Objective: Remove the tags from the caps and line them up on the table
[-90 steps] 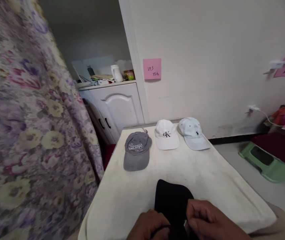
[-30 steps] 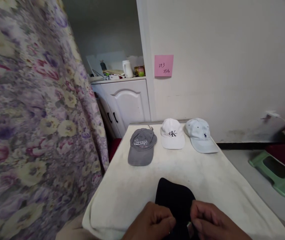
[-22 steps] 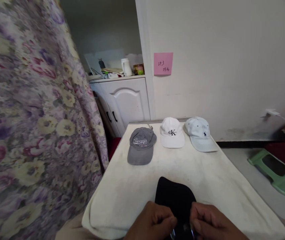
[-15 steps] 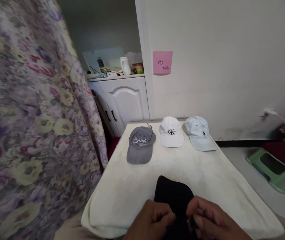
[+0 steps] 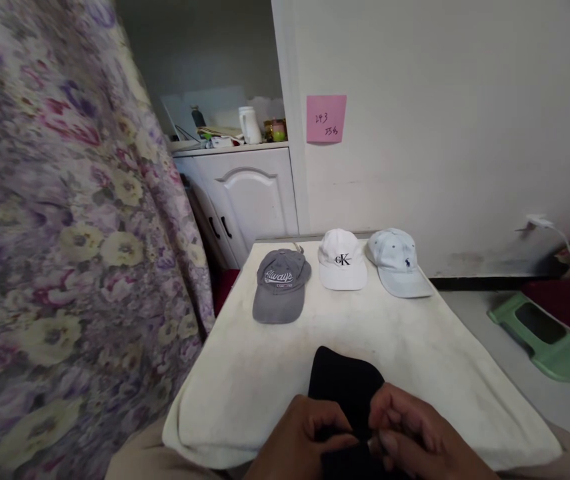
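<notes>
Both hands (image 5: 359, 433) closed tighter on black cap (image 5: 343, 383), three caps (image 5: 342, 268) beyond

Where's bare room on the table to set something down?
Bare cloth lies between the cap row, grey cap, white cap, pale blue cap, and the black cap; also left and right of the black cap. The near edge is crowded: left hand and right hand grip it.

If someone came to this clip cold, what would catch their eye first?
Probably the floral curtain filling the left side, then the three caps lined up at the table's far edge: grey cap, white cap and pale blue cap. At the near edge, the left hand and right hand both pinch a black cap lying on the white tablecloth.
</notes>
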Available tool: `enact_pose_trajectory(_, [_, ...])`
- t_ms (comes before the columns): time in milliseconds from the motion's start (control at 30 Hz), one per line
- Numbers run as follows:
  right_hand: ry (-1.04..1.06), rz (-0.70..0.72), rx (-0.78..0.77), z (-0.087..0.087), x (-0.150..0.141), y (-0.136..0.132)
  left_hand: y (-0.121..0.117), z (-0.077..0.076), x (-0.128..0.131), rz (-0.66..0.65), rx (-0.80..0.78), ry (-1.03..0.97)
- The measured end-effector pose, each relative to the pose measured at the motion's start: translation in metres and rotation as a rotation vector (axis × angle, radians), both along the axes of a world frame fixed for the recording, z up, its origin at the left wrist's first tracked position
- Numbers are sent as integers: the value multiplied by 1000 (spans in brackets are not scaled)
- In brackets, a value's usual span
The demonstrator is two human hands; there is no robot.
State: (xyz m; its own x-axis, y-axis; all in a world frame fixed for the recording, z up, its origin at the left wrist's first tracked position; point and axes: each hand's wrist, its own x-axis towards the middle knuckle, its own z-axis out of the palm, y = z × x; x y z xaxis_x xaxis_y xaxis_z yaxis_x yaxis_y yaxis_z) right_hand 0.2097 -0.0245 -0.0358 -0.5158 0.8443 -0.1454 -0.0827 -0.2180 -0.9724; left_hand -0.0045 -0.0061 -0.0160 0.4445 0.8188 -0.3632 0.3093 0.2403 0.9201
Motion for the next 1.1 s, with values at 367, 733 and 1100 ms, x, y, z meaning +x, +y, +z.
enact_pose_trajectory(367, [-99, 5, -3, -6, -4, 4, -1, 5, 2, -37, 52, 11])
enact_pose_trajectory(733, [-81, 60, 22, -12, 0, 8, -1, 7, 0, -152, 177, 75])
enact_pose_trajectory(1100, [-130, 27, 88, -1, 0, 9, 0, 7, -6, -176, 220, 39])
